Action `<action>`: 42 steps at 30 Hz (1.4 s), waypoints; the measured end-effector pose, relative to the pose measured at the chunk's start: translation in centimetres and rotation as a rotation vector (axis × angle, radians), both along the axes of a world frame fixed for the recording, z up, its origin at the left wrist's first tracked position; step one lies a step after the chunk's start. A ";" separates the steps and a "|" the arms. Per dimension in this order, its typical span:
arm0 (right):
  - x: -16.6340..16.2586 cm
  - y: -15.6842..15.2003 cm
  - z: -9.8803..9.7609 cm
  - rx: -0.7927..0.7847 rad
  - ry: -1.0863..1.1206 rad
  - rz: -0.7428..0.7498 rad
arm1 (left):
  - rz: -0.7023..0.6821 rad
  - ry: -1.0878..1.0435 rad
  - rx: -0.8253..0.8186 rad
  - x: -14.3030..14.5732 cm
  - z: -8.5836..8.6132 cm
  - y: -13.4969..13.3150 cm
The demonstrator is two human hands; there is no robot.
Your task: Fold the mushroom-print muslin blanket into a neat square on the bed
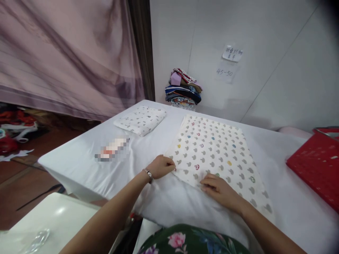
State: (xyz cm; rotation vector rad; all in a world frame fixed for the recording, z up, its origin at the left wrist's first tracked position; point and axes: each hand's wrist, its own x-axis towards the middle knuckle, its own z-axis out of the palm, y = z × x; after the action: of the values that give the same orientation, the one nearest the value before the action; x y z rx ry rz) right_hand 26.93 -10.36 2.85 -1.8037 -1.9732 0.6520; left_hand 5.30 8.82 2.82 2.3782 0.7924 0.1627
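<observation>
A white cloth with a mushroom print [219, 148] lies spread flat on the white-covered table in front of me. My left hand [160, 166], with a bracelet at its wrist, is closed in a pinch on the cloth's near left corner. Farther right along the same near edge, my right hand [218, 188] has its fingers curled at the hem, thumb underneath. Its palm side is partly hidden. Beyond my left hand sits a folded white cloth with a small dark print [141, 120].
A blurred-out flat object [112, 149] rests on the white tablecloth [79, 155] at left. Folded fabrics are stacked [184, 88] by the wall. A red bag [317, 162] stands at right. A white stool-like surface [53, 218] is at lower left, below a hanging pink curtain [71, 53].
</observation>
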 end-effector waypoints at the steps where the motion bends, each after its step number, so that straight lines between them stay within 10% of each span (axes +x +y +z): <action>1: 0.1 0.2 0.0 0.030 0.009 -0.015 | 0.055 -0.026 0.015 0.0 -0.2 0.3; 9: 0.0 1.9 -2.1 0.116 -0.103 0.068 | 0.393 0.076 0.163 3.5 -2.3 5.4; 15: 3.1 3.5 -2.2 0.216 -0.075 -0.026 | 0.421 0.126 0.188 8.3 -2.8 10.1; 24: 9.4 4.9 -8.9 0.285 -0.469 -0.283 | 0.461 0.155 0.187 16.4 -2.8 16.5; 30: 10.0 5.2 -10.0 0.311 -0.543 -0.247 | 0.542 0.181 0.087 20.4 -2.9 20.1; 42: 11.7 5.8 -11.5 0.577 -0.647 -0.178 | 0.537 0.166 0.142 23.2 -3.7 20.8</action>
State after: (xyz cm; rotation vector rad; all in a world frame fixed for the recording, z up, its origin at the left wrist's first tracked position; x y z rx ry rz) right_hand 38.67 -4.56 -8.61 -1.8930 -2.0229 -0.5856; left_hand 28.47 29.66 -0.88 2.2728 1.5346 0.2475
